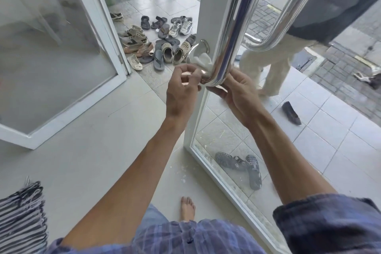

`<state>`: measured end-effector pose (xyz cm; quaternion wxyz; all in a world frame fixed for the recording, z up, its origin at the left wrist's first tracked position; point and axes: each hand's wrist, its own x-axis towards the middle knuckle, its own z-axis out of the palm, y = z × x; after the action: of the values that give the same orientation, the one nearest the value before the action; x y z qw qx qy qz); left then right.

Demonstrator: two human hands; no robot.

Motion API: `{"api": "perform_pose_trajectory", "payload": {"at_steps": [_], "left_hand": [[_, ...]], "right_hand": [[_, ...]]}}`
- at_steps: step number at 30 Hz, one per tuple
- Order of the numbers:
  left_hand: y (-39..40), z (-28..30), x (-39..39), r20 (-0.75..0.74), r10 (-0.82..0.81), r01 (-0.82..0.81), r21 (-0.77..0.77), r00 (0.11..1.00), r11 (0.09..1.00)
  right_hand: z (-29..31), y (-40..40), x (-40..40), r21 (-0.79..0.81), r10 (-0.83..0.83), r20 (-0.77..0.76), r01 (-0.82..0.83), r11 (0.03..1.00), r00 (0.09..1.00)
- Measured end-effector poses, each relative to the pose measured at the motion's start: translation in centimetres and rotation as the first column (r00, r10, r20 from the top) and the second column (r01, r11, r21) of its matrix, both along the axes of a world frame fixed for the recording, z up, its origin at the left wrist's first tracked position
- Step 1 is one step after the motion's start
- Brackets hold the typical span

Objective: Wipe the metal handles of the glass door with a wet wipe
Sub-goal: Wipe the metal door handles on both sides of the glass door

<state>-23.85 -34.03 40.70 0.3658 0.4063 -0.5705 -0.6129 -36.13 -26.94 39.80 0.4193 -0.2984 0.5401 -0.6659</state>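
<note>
- Two hands at the lower end of the near metal handle (pixel 231 33), where the tube bends into the white door frame (pixel 198 113).
- My left hand (pixel 182 90) has its fingers curled, pinching the wet wipe (pixel 203 61); the white cloth is bunched against the mount just left of the tube.
- My right hand (pixel 237 94) is curled under the bend from the glass side, gripping it.
- Handle's long axis runs up and away from both hands, tilted slightly right; unwiped length, as I judge it, lies above. Left hand carries the wipe, so it is the one to travel upward.
- A second handle (pixel 288 6) sits on the far face of the glass door (pixel 257 130), reachable only around the frame edge.
- Round lock plate (pixel 203 44) just above the wipe may snag the cloth.
- Beyond: shoes (pixel 162 41) scattered on tile, a person's legs (pixel 270 68) passing behind the glass.
</note>
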Motion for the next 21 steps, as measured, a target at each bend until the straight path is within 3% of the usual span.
{"api": "perform_pose_trajectory", "payload": {"at_steps": [9,15,21], "left_hand": [[1.4,-0.4,0.0,-0.056,0.014,-0.018,-0.079,0.998,0.997],[1.7,-1.2,-0.2,-0.035,0.071,-0.069,0.069,0.997,0.995],[2.3,-1.5,-0.2,-0.043,0.028,-0.023,0.106,0.999,0.994]], "right_hand": [[-0.6,1.4,0.3,0.019,-0.038,-0.109,0.04,0.999,0.993],[0.1,1.2,0.7,0.047,-0.087,-0.223,0.1,0.994,0.971],[-0.6,1.8,1.4,0.005,-0.166,-0.187,0.17,0.985,0.968]]}}
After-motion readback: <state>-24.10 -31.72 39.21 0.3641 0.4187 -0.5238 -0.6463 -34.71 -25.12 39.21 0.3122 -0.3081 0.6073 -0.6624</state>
